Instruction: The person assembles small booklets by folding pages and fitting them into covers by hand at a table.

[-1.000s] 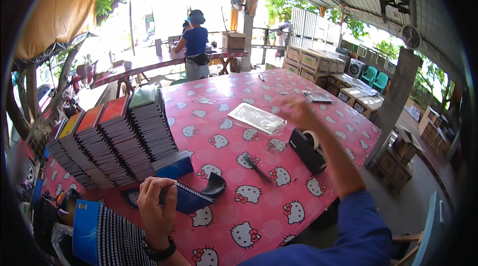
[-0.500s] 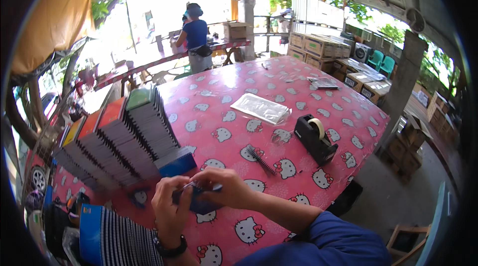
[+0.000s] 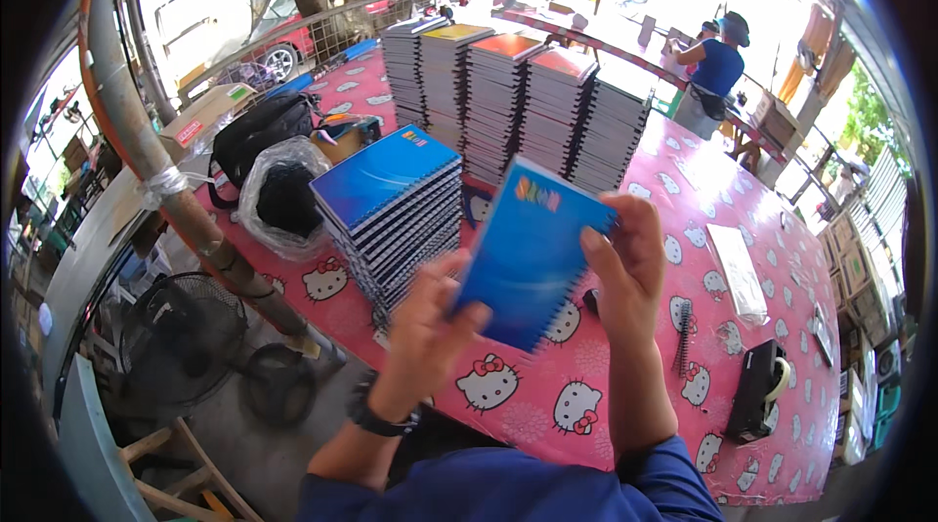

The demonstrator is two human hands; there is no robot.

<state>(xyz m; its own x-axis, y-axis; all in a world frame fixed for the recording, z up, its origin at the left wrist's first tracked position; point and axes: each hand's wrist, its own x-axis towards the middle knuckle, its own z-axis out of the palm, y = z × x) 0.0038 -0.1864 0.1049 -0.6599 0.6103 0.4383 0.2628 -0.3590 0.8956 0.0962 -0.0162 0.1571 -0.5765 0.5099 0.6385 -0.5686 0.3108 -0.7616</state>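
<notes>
Between my two hands is a blue spiral notebook (image 3: 532, 253), tilted with its cover up and its coil on the right side. The lower left edge lies in my left hand (image 3: 430, 317), thumb on the cover. My right hand (image 3: 630, 268) grips the coil side near the upper right corner, thumb also on the front. Just left of it stands a stack of blue spiral notebooks (image 3: 391, 200), close to my left fingers. Behind rise several tall stacks of spiral notebooks (image 3: 493, 97) with yellow, orange and other covers.
A pink patterned tablecloth (image 3: 586, 375) covers the table. On the right lie a loose black coil (image 3: 684, 336), a black tape dispenser (image 3: 757, 390) and a clear plastic packet (image 3: 738, 273). A black bag (image 3: 264, 131) and plastic bag (image 3: 283, 205) sit left. A co-worker (image 3: 716, 73) stands beyond.
My view has swung left. The notebook, earlier mostly hidden between my closed-in hands, is now raised with its cover showing, and my hands have moved apart along its sides.
</notes>
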